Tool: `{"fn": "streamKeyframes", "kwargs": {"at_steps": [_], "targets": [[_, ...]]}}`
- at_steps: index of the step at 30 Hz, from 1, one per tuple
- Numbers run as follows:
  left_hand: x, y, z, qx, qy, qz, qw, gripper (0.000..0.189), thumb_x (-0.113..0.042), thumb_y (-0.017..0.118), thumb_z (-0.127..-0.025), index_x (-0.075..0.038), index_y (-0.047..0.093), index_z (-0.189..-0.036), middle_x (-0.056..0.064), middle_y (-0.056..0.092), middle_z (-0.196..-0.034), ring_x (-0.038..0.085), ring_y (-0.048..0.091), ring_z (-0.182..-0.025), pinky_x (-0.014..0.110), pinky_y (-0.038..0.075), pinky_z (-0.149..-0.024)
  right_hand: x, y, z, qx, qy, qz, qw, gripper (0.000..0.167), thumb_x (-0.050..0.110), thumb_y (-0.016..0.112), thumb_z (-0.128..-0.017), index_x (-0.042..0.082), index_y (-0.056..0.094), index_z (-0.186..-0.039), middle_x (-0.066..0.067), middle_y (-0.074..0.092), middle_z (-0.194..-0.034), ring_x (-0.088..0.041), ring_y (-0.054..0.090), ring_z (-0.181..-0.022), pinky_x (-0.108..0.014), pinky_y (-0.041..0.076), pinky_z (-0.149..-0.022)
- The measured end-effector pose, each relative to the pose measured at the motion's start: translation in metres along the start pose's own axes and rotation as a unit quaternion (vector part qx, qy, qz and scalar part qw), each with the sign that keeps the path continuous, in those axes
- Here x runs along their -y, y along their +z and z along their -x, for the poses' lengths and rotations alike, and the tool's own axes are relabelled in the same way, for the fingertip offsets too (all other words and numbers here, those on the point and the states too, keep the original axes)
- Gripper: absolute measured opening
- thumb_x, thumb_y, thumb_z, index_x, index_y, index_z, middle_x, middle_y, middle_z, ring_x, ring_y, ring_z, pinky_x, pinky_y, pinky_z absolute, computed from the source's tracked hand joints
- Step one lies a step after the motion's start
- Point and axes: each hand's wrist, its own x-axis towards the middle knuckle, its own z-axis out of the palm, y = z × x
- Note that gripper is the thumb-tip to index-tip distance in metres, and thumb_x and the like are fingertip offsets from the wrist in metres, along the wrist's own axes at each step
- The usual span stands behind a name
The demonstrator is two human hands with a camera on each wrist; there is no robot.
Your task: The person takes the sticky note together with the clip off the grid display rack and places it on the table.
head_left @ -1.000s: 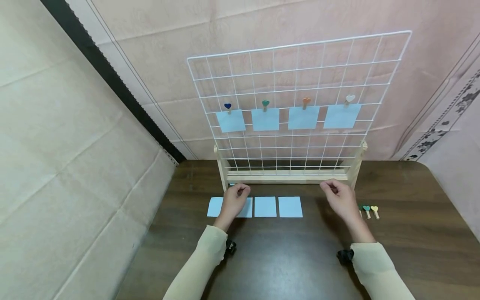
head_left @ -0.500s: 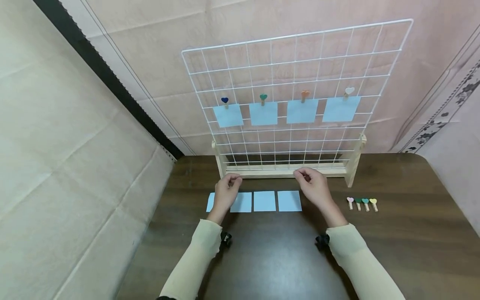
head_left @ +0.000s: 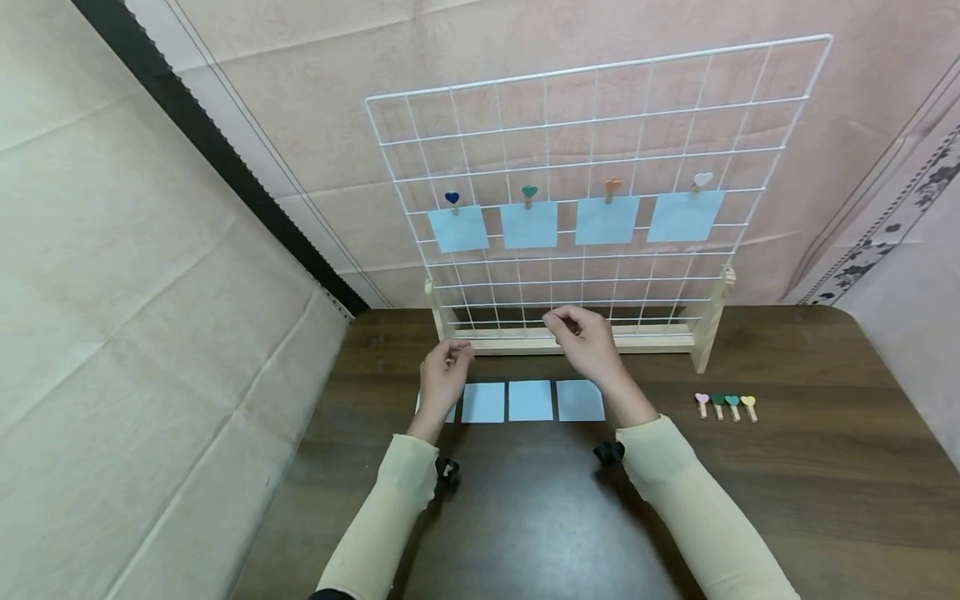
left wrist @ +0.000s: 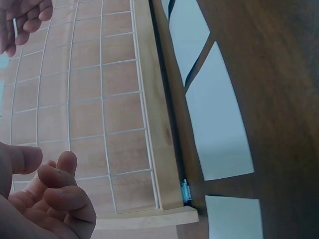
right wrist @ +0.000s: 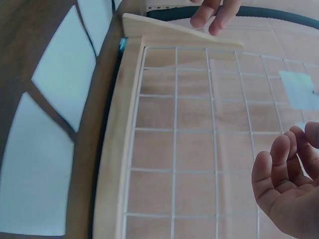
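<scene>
My left hand (head_left: 442, 375) hovers over the left end of a row of light blue square cards (head_left: 530, 401) on the table, partly covering the leftmost one. Its fingers are loosely bent, with nothing visible between them in the left wrist view. In front of the lower part of a white wire grid (head_left: 598, 72) is my right hand (head_left: 590, 343). The right wrist view shows its fingers (right wrist: 279, 169) relaxed and loosely bent, with no object in sight there. Several blue cards (head_left: 529, 225) hang across the grid, each under a heart-topped clip, such as the orange clip (head_left: 612, 188).
The grid stands in a wooden base (head_left: 645, 343) near the table's back edge. Several heart-topped clips (head_left: 732, 406) lie in a row at the right on the brown table (head_left: 817, 467). By the base's left end is a small blue item (left wrist: 186, 190).
My right hand has moved left and a little up, away from the clips, which are now uncovered. My left hand has shifted slightly left. The hanging cards stay clipped.
</scene>
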Motion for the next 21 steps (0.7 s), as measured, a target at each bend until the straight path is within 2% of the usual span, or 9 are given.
{"fn": "streamKeyframes", "kwargs": {"at_steps": [7,12,16,21], "targets": [[-0.003,-0.002,-0.006,-0.011,0.021,0.003,0.9997,0.019,-0.017,0.068,-0.102,-0.003,0.076,-0.112,0.009,0.074,-0.095,0.025,0.068,-0.090,0.035,0.051,-0.071,0.014,0.006,-0.010,0.015,-0.009,-0.006,0.9998,0.025,0.026,0.064,-0.108,0.005,0.077,-0.111,-0.008,0.067,-0.088,-0.024,0.056,-0.079,-0.034,0.046,-0.071],[-0.007,-0.002,-0.011,-0.021,0.027,-0.008,0.9994,0.019,-0.017,0.068,-0.102,-0.004,0.076,-0.112,0.009,0.075,-0.095,0.024,0.068,-0.090,0.033,0.051,-0.073,0.019,0.008,-0.018,0.023,-0.025,0.005,0.9994,0.027,0.026,0.063,-0.108,0.004,0.076,-0.119,-0.010,0.072,-0.098,-0.023,0.058,-0.082,-0.036,0.047,-0.072],[-0.012,-0.003,-0.015,-0.027,0.028,-0.005,0.9992,0.019,-0.018,0.067,-0.103,-0.005,0.075,-0.114,0.010,0.076,-0.098,0.028,0.070,-0.086,0.029,0.050,-0.068,0.025,0.008,-0.026,0.029,-0.035,0.003,0.9990,0.029,0.025,0.062,-0.109,0.003,0.075,-0.123,-0.013,0.074,-0.109,-0.025,0.063,-0.088,-0.037,0.050,-0.075],[-0.021,-0.005,-0.022,-0.020,0.023,0.028,0.9991,0.022,-0.018,0.065,-0.106,-0.005,0.072,-0.121,0.014,0.075,-0.109,0.038,0.072,-0.073,0.023,0.049,-0.055,0.037,0.007,-0.037,0.037,-0.012,-0.060,0.9975,0.031,0.025,0.061,-0.109,0.003,0.073,-0.126,-0.016,0.071,-0.108,-0.024,0.067,-0.089,-0.032,0.056,-0.075]]}}
